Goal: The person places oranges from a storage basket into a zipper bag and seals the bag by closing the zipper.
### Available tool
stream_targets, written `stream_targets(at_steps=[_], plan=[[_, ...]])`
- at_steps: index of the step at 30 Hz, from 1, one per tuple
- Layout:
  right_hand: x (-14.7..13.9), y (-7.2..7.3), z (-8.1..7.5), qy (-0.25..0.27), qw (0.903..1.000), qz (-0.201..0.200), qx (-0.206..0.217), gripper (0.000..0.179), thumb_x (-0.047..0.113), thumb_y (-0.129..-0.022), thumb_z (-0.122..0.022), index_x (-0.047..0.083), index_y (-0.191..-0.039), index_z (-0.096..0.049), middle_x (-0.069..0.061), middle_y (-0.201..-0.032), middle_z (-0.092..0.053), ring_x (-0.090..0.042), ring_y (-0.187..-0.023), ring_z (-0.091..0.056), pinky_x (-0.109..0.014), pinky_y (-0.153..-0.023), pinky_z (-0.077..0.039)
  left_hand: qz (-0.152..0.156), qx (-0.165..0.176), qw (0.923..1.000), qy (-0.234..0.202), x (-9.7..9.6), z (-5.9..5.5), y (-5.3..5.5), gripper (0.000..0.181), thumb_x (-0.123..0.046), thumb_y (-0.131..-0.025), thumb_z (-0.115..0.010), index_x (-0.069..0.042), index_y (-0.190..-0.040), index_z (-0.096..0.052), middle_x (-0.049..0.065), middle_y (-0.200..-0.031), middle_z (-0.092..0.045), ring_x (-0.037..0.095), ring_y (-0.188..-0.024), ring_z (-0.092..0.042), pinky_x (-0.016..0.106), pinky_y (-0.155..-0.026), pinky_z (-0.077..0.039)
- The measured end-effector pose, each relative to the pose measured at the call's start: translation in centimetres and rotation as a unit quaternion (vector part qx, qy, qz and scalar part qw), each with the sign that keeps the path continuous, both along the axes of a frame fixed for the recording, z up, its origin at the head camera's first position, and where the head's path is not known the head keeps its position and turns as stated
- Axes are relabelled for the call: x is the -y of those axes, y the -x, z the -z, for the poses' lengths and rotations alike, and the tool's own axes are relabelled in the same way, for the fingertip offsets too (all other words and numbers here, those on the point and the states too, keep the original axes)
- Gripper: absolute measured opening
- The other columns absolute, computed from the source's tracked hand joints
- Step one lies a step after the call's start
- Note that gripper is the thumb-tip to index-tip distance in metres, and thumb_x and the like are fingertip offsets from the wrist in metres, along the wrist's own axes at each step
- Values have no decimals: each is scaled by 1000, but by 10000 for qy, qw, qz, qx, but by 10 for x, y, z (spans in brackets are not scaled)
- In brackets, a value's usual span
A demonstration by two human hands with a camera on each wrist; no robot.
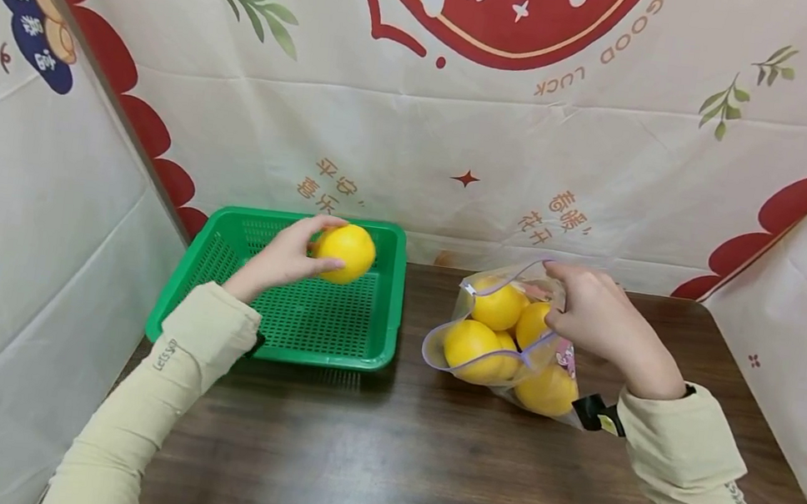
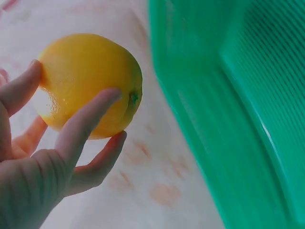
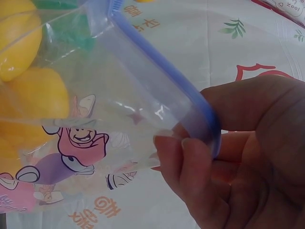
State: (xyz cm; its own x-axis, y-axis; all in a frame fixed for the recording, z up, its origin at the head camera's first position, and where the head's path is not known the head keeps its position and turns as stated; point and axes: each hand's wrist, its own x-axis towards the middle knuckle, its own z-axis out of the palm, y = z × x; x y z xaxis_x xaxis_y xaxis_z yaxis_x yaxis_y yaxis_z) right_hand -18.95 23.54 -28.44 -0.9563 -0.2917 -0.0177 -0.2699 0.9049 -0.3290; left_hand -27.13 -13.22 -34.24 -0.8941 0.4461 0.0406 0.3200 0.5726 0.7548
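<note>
My left hand (image 1: 287, 253) holds a yellow orange (image 1: 346, 253) between thumb and fingers, raised over the green plastic basket (image 1: 397, 310). In the left wrist view the orange (image 2: 90, 81) shows its green stem end, and the fingertips wrap its side. A clear zip bag (image 3: 128, 86) with a purple zip edge and cartoon print stands on the table, mouth open. Several yellow oranges (image 1: 482, 350) lie inside it. My right hand (image 1: 603, 318) pinches the bag's rim at its far right side, thumb and fingers on the zip strip.
The basket sits at the left on a dark wooden table (image 1: 347, 464), with the bag to its right. White printed cloth (image 1: 416, 153) rises behind the table and along both sides.
</note>
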Motion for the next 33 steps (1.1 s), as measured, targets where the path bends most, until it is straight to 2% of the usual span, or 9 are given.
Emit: stream_targets(at_steps=[4,7,11,13,20,25,27,30,33], plan=[[0,0,1,25,10000,-37,12,58,0,-73,-55,-12,-128,-41,-1,-46,-40,-13,-39,-33,-27,-45,-33,322,399,9953,-820,-29,-5,-21,56,-18,-83,-66,-15,-133,-43,9,-136,-37,38,-107,-50,36,-68,-53],[0,-1,1,69,9999,-80,8,57,0,-74,-56,-12,-128,-41,-1,-47,-41,-13,-38,-32,-27,-44,-33,627,693,9860,-1380,-51,-9,-38,54,-15,-82,-67,-17,-131,-44,5,-135,-38,37,-108,-49,37,-67,-54],[0,-1,2,56,10000,-58,17,58,-1,-74,-56,-12,-129,-41,-2,-49,-42,-13,-38,-32,-27,-44,-34,1198,794,9735,-1782,-80,-13,-56,53,-13,-83,-66,-16,-131,-44,2,-135,-39,33,-104,-51,35,-66,-54],[0,-1,1,43,10000,-29,41,59,-1,-74,-56,-11,-129,-40,-3,-51,-43,-13,-37,-31,-27,-44,-34,1428,709,9703,-1818,-94,-14,-61,53,-13,-83,-65,-15,-131,-44,2,-134,-40,31,-103,-52,33,-65,-54],[0,-1,0,48,9999,13,124,59,0,-74,-55,-11,-130,-40,-2,-49,-43,-12,-36,-28,-25,-41,-32,1797,-275,9759,-1206,-135,-14,-61,55,-23,-82,-67,-15,-131,-45,-2,-130,-47,12,-110,-44,25,-91,-41],[0,-1,1,97,9999,-119,19,57,0,-73,-58,-13,-127,-42,-4,-54,-45,-12,-36,-27,-25,-40,-30,1730,-645,9806,-655,-153,-13,-57,56,-29,-80,-68,-19,-132,-48,-3,-131,-48,11,-113,-43,28,-92,-41],[0,-1,1,96,9998,-156,-31,57,0,-73,-59,-13,-126,-43,-5,-59,-47,-13,-36,-28,-26,-40,-31,1758,-763,9803,-476,-159,-12,-55,56,-29,-80,-69,-19,-132,-49,-2,-131,-49,13,-116,-42,29,-93,-41],[1,-1,2,72,9998,-159,-15,57,0,-74,-60,-13,-127,-43,-5,-57,-46,-13,-37,-30,-27,-41,-32,1895,-816,9779,-349,-166,-9,-53,55,-26,-81,-68,-19,-132,-48,-2,-132,-48,14,-121,-40,29,-97,-38],[0,-1,1,43,9999,-121,71,57,0,-74,-60,-12,-127,-43,-3,-52,-44,-13,-38,-34,-27,-42,-33,2051,-702,9750,-492,-169,-6,-51,53,-21,-82,-67,-16,-132,-48,1,-133,-47,17,-121,-41,30,-98,-37]])
